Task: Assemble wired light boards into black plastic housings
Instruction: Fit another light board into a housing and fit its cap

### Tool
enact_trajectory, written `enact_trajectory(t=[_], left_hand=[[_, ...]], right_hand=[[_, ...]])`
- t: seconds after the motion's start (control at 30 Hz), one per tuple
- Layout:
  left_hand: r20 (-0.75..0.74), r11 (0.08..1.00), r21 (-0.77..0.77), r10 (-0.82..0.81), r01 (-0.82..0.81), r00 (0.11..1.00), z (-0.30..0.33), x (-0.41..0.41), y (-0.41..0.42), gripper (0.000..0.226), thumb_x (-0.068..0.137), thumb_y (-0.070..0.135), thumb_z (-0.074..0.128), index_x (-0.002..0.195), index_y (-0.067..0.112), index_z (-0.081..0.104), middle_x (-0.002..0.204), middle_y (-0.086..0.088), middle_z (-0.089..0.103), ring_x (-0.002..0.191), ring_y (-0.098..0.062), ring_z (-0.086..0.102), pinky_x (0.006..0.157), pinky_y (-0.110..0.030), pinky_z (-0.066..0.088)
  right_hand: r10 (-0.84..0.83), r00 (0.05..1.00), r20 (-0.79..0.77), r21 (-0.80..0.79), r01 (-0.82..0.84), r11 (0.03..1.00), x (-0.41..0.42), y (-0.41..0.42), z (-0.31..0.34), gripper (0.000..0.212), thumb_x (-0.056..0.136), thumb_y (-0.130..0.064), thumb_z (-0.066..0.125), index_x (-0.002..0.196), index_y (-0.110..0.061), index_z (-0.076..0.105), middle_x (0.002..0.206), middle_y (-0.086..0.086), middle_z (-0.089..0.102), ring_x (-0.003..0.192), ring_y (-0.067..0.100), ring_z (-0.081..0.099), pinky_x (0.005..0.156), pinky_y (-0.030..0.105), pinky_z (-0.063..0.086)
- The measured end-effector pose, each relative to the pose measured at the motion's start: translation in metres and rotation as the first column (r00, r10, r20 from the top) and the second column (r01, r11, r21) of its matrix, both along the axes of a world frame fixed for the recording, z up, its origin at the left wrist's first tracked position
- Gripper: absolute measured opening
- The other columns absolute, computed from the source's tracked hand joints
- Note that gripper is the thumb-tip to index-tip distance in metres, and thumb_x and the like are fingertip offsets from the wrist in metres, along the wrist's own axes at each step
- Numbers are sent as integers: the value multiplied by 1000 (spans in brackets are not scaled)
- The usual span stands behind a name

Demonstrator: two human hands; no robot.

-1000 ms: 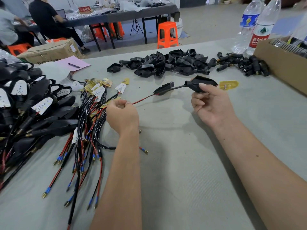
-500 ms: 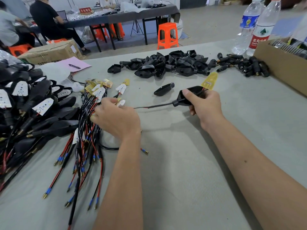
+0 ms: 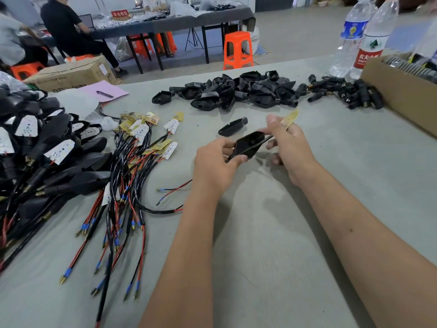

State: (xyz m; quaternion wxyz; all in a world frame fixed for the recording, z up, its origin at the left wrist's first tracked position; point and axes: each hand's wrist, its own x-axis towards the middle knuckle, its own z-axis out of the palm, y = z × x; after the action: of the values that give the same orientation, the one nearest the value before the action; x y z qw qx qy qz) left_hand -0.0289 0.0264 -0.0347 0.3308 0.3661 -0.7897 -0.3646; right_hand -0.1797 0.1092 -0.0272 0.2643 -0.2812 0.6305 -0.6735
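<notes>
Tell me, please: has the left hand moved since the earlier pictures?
Yes. The left hand has gone right, away from the wire bundle, and now grips the black housing together with the right hand, near the loose housing.

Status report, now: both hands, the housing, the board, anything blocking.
Left hand grips black housing by its near end. Right hand pinches the light board, not yet seated. Spare housing lies just beyond; nothing blocking.
</notes>
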Motion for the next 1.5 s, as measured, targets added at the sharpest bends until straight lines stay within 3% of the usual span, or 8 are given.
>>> enact_trajectory(t=[0.17, 0.27, 0.47, 0.6, 0.8, 0.97, 1.2, 1.5], left_hand=[[35, 998, -49, 49, -47, 998, -1, 7, -2, 24, 83, 29, 83, 105, 27, 74, 86, 19, 66, 61, 4, 55, 68, -23, 46], [56, 994, -89, 75, -70, 996, 0, 8, 0, 22, 83, 34, 83, 102, 29, 75, 84, 19, 68, 64, 11, 54, 65, -18, 42], [88, 992, -88, 95, -87, 992, 3, 7, -1, 22, 76, 31, 87, 95, 28, 76, 81, 16, 73, 79, -6, 70, 80, -35, 58], [138, 992, -124, 44, -27, 990, 1, 9, -3, 20, 74, 25, 87, 92, 29, 78, 77, 16, 71, 77, -7, 67, 79, -36, 58], [162, 988, -156, 41, -15, 986, 1, 6, -1, 20, 75, 18, 85, 92, 26, 79, 79, 11, 72, 76, -13, 67, 79, -38, 56], [50, 980, -184, 91, -81, 995, 0, -1, 3, 17, 77, 13, 81, 90, 22, 74, 79, 8, 71, 79, -18, 68, 77, -41, 56], [-60, 978, -178, 95, -105, 994, -1, -5, 4, 16, 81, 6, 80, 91, 17, 74, 85, 8, 73, 76, -17, 70, 76, -43, 58], [-133, 999, -48, -7, 1, 991, 2, 1, 5, 22, 80, -1, 79, 86, 18, 71, 77, 11, 72, 62, -10, 68, 63, -32, 58]], right_hand=[[37, 898, 439, -232, 74, 970, -15, 5, 7, 25, 105, -35, 54, 121, -17, 59, 90, 6, 71, 53, 14, 46, 41, 23, 25], [147, 861, 486, -318, 18, 948, -16, 12, 7, 27, 105, -27, 53, 114, -7, 69, 87, 9, 65, 59, 15, 51, 44, 22, 34], [251, 885, 393, -357, -104, 928, -21, 14, 6, 18, 104, -2, 53, 110, 3, 69, 88, 13, 73, 86, 19, 73, 76, 24, 60], [10, 996, 93, -87, -2, 996, -20, 9, -2, 9, 99, -4, 64, 103, -2, 72, 78, 8, 73, 64, 15, 68, 52, 22, 54], [-117, 990, -75, -23, 116, 993, -21, 7, -7, 5, 92, -10, 74, 89, -12, 69, 70, 6, 76, 55, 16, 69, 43, 25, 48], [-85, 984, -156, -14, 84, 996, -17, 7, -6, 14, 93, -16, 74, 80, -17, 79, 58, 2, 66, 45, 12, 52, 43, 22, 44], [-18, 983, -183, -16, 16, 1000, -3, 4, -6, 13, 85, -4, 82, 87, -6, 69, 64, 15, 71, 44, 17, 60, 42, 25, 47], [-103, 908, -407, 2, 114, 994, -5, 6, -7, 13, 82, -21, 84, 80, -26, 72, 69, -8, 70, 62, 9, 59, 57, 22, 47]])
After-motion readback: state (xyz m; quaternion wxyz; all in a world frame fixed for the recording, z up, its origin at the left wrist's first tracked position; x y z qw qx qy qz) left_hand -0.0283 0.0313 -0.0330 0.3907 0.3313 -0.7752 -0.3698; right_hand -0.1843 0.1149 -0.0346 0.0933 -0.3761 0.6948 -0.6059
